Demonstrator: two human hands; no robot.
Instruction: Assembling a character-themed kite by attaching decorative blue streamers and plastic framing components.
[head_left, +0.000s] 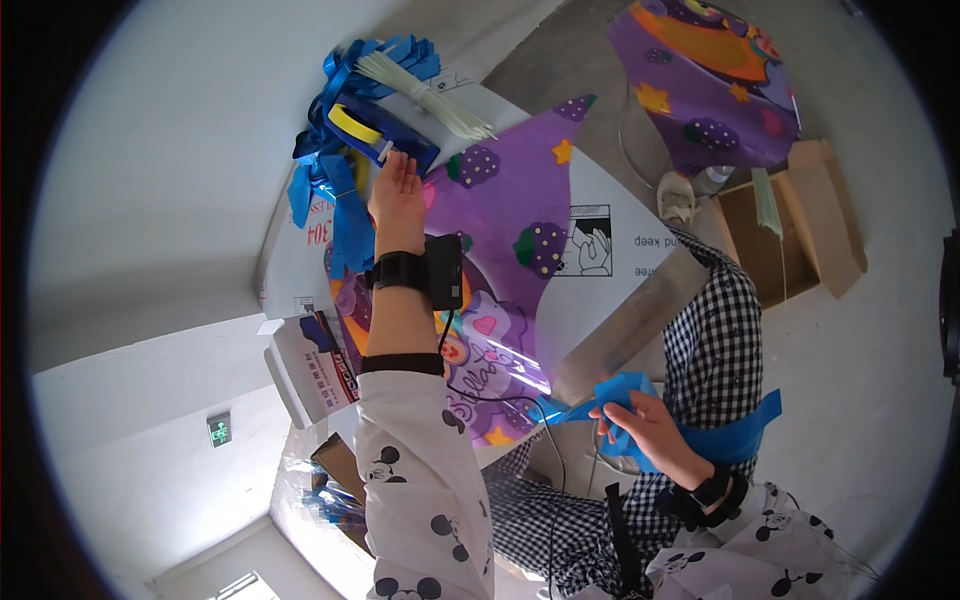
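Observation:
My left hand (398, 195) is at the end of a blue tape dispenser (412, 143) that carries a yellow-cored roll of tape (354, 124). Its fingers are drawn together at the cutter end; whatever is between them is too small to make out. Under that arm a purple printed plastic sheet (505, 215) with berries and stars lies on the board-topped table. Lower right, over my lap, my right hand (650, 435) is closed around a bunched blue plastic strip (735, 430). One end of this strip reaches the sheet's near edge.
Blue strips (343, 205) and a bundle of thin pale rods (425, 95) lie at the far left of the table. A white printed box (318, 365) is at its left edge. Right, an open cardboard box (830, 225) and another purple printed sheet (715, 90). A cable (562, 455) hangs from my left wrist device.

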